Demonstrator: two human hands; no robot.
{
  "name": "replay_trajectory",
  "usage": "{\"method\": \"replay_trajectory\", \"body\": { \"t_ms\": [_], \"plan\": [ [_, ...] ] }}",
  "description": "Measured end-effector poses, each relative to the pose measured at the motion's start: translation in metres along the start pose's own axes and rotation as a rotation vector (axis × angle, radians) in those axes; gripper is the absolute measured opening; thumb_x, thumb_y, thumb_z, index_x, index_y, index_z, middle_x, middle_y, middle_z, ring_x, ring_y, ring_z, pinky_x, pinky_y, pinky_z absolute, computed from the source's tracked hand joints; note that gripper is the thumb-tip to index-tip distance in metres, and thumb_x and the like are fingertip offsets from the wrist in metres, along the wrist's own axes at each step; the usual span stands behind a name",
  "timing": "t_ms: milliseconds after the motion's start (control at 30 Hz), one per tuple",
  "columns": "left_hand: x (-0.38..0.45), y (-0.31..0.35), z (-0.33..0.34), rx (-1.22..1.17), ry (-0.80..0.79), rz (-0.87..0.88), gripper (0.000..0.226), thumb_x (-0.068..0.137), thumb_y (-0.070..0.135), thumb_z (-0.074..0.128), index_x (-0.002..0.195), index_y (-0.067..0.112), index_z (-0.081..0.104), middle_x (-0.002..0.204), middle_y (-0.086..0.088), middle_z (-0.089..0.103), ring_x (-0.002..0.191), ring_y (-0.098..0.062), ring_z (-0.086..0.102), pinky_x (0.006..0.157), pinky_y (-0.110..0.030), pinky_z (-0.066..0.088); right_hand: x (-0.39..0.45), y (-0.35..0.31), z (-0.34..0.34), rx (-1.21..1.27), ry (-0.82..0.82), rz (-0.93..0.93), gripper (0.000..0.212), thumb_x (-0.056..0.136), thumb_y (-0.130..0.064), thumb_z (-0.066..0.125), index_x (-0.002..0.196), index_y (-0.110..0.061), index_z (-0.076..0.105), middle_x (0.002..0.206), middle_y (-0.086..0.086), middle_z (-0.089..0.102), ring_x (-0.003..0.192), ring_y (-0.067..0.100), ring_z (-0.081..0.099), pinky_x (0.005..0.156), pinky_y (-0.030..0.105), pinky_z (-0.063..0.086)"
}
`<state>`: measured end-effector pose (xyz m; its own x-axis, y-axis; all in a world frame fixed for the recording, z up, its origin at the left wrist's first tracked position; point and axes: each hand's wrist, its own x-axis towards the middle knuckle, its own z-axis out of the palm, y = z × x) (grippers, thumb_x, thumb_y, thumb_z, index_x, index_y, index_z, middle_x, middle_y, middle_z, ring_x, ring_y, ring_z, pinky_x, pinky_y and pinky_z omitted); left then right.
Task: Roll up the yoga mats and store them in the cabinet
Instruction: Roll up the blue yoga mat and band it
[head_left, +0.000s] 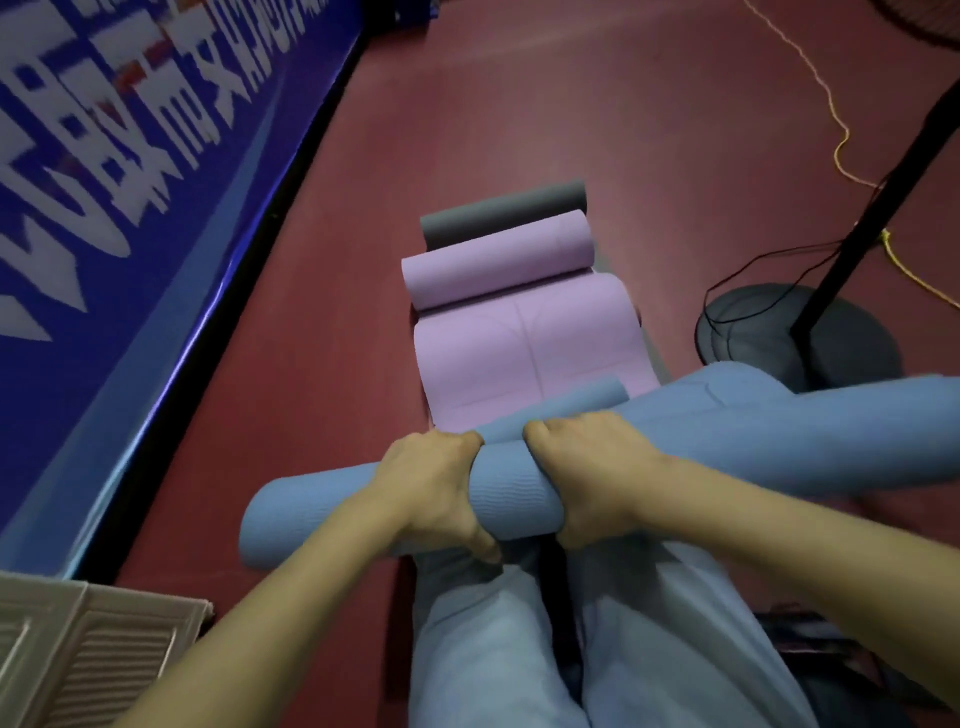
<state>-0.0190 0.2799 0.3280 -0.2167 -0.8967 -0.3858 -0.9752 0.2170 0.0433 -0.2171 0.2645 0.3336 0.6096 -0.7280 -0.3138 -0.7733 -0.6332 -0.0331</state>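
- Firmly, the left hand (434, 491) curls its fingers over the top of the blue yoga mat (514, 493), thumb tucked beneath the roll.
- Right hand (587, 467) grips the same roll just beside it, fingers wrapped over the top, knuckles up.
- Both forearms reach forward from the bottom edge, wrists bent down onto the roll, which lies across the person's knees above the red floor (519, 104).
- Beyond it a purple yoga mat (519, 312) lies partly rolled; a rolled grey mat (498, 210) touches its far side.
- A fan base (795, 338) stands at right, a blue banner (130, 182) at left.
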Motion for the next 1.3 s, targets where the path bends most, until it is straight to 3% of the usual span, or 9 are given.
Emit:
{"method": "replay_trajectory", "body": {
  "t_ms": [133, 333, 567, 767, 933, 1000, 1067, 1133, 1300],
  "plan": [
    [-0.005, 0.003, 0.014, 0.019, 0.141, -0.023, 0.109, 0.032, 0.076, 0.087, 0.122, 0.029, 0.045, 0.112, 0.012, 0.06, 0.1, -0.018, 0.061, 0.074, -0.032, 0.042, 0.035, 0.019, -0.031, 0.112, -0.208, 0.024, 0.081, 0.038, -0.06, 0.093, 0.104, -0.026, 0.061, 0.093, -0.004, 0.066, 0.078, 0.02, 0.065, 0.072, 0.034, 0.058],
    [0.016, -0.004, -0.004, 0.119, 0.05, 0.028, 0.085, 0.04, 0.067, 0.084, 0.107, 0.03, 0.047, 0.093, 0.011, 0.066, 0.076, -0.019, 0.061, 0.063, -0.033, 0.042, 0.014, 0.01, 0.002, -0.033, 0.048, 0.014, 0.083, 0.05, -0.048, 0.094, 0.105, -0.019, 0.04, 0.105, 0.001, 0.06, 0.089, 0.027, 0.062, 0.069, 0.033, 0.039],
    [0.014, -0.007, 0.014, -0.04, 0.194, -0.045, 0.11, 0.025, 0.073, 0.09, 0.119, 0.031, 0.05, 0.107, 0.015, 0.06, 0.098, -0.014, 0.06, 0.077, -0.032, 0.047, 0.051, 0.028, -0.023, 0.023, -0.146, 0.004, 0.074, 0.042, -0.058, 0.09, 0.102, -0.025, 0.062, 0.091, -0.002, 0.064, 0.07, 0.019, 0.062, 0.066, 0.032, 0.057],
    [0.024, -0.011, 0.018, 0.051, 0.252, -0.015, 0.094, 0.037, 0.068, 0.083, 0.117, 0.03, 0.051, 0.104, 0.012, 0.063, 0.095, -0.019, 0.064, 0.069, -0.03, 0.041, 0.042, 0.029, 0.004, 0.043, 0.046, -0.025, 0.092, 0.052, -0.056, 0.089, 0.123, -0.021, 0.043, 0.111, 0.003, 0.061, 0.092, 0.028, 0.065, 0.069, 0.035, 0.044],
    [0.03, -0.012, 0.007, -0.004, 0.166, -0.03, 0.086, 0.039, 0.06, 0.084, 0.113, 0.032, 0.05, 0.101, 0.016, 0.062, 0.089, -0.017, 0.064, 0.066, -0.032, 0.045, 0.038, 0.032, 0.009, -0.014, 0.125, 0.028, 0.152, 0.04, -0.063, 0.092, 0.154, -0.039, -0.005, 0.161, 0.014, 0.021, 0.116, 0.042, 0.055, 0.093, 0.049, 0.049],
    [0.029, -0.012, 0.006, -0.02, 0.181, -0.028, 0.084, 0.038, 0.061, 0.081, 0.111, 0.034, 0.05, 0.098, 0.017, 0.062, 0.087, -0.015, 0.063, 0.065, -0.032, 0.046, 0.031, 0.033, 0.005, -0.046, 0.091, 0.054, 0.142, 0.044, -0.057, 0.095, 0.153, -0.031, 0.008, 0.143, 0.014, 0.044, 0.109, 0.039, 0.057, 0.088, 0.045, 0.049],
    [0.029, -0.009, 0.008, -0.033, 0.221, -0.022, 0.081, 0.035, 0.06, 0.079, 0.107, 0.035, 0.051, 0.095, 0.016, 0.063, 0.086, -0.015, 0.063, 0.064, -0.032, 0.046, 0.022, 0.03, -0.002, -0.096, 0.081, 0.069, 0.108, 0.055, -0.045, 0.093, 0.14, -0.018, 0.031, 0.117, 0.008, 0.058, 0.093, 0.031, 0.062, 0.075, 0.038, 0.047],
    [0.029, -0.007, 0.01, -0.034, 0.243, -0.002, 0.082, 0.033, 0.059, 0.079, 0.107, 0.034, 0.053, 0.095, 0.015, 0.064, 0.085, -0.017, 0.064, 0.065, -0.033, 0.048, 0.013, 0.024, -0.006, -0.118, 0.089, 0.096, 0.088, 0.061, -0.036, 0.09, 0.129, -0.013, 0.039, 0.107, 0.006, 0.059, 0.081, 0.027, 0.058, 0.069, 0.035, 0.043],
    [0.02, -0.003, 0.002, 0.075, 0.184, 0.075, 0.095, 0.033, 0.067, 0.077, 0.12, 0.036, 0.053, 0.103, 0.017, 0.065, 0.091, -0.018, 0.065, 0.07, -0.033, 0.05, -0.008, 0.015, -0.009, -0.099, 0.096, 0.121, 0.084, 0.062, -0.036, 0.09, 0.125, -0.012, 0.04, 0.094, 0.001, 0.054, 0.068, 0.024, 0.046, 0.064, 0.034, 0.04]
  ]
}}
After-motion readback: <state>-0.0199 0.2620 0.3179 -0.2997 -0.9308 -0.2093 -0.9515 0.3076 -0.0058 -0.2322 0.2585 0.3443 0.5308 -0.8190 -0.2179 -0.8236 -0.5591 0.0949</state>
